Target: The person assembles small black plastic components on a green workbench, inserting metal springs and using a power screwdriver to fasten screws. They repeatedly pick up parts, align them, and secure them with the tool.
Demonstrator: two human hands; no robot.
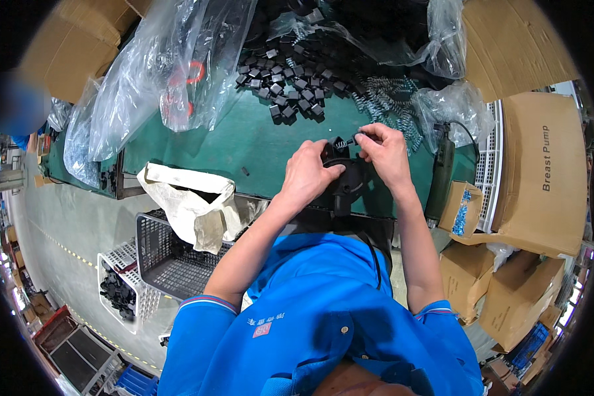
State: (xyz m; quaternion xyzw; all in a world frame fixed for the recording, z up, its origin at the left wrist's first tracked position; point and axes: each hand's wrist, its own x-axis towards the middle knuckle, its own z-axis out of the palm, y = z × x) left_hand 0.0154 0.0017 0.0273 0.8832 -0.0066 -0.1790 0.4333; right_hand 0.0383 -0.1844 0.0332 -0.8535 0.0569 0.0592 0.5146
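My left hand grips a black plastic part near the front edge of the green worktable, its thumb lying across the top. Between the thumb and fingers of my right hand is the end of a small metal coil spring. The spring lies against the upper end of the black part; how far it sits inside is too small to tell. Beyond my hands spreads a pile of small black blocks, with a heap of loose coil springs to its right.
Right of my hands stands a dark power screwdriver, beside a small carton of blue screws and a large cardboard box. Clear plastic bags cover the back left. A white sack hangs over a grey basket at the front left.
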